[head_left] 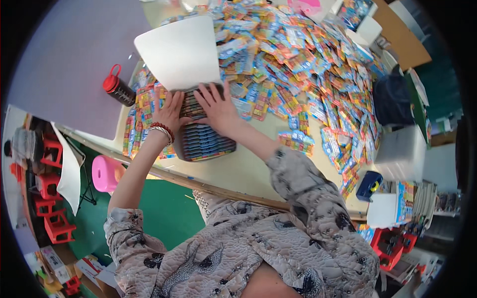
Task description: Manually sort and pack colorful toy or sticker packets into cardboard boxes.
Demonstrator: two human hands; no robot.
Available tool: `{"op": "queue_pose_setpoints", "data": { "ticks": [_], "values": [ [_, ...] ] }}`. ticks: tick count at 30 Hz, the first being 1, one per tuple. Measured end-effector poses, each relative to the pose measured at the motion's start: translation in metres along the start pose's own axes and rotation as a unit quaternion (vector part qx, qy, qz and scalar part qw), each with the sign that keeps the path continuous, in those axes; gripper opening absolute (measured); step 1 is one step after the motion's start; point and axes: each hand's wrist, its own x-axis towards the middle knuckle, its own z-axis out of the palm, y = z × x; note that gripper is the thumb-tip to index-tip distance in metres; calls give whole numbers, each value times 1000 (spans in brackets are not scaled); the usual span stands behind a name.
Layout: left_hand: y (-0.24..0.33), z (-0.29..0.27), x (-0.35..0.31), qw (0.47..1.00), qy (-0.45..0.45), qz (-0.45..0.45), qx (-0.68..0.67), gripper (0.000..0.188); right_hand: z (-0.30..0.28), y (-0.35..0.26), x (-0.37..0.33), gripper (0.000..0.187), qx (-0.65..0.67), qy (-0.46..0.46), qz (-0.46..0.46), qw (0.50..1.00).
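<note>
A: Largest first. Starting where?

B: With a cream table, wood edge toward the body. Covered on the far and right sides by a loose heap of colourful packs.

A: After the heap?

B: Blank white panel, just beyond the dark box. Can't tell whether joined to it. As for the box: on the table near its front edge, filled with two rows of packs on edge. Blue edges up in the near row; far row partly covered by both hands.

A: Finger state?

B: Left hand: over the box's left side, fingers pointing away, slightly spread, thumb stretched inward. Right hand: over the far right part, fingers fanned wide, thumb also inward. Thumb tips near each other; can't tell how hard pressing.

A: Smaller stuff?

B: Black bottle with red loop cap, left of the box. Then red bracelet on the left wrist, beside a pale one.
</note>
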Motion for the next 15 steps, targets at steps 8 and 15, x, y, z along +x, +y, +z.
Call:
{"op": "queue_pose_setpoints", "data": {
  "ticks": [8,15],
  "values": [
    [-21,-1,-14,984,163,68,-4,84,-28,-13,-4,74,78,50,78,993],
    [-21,25,-53,935,-37,-128,-330,42,-40,10,-67,48,304,-134,290,898]
  ]
}}
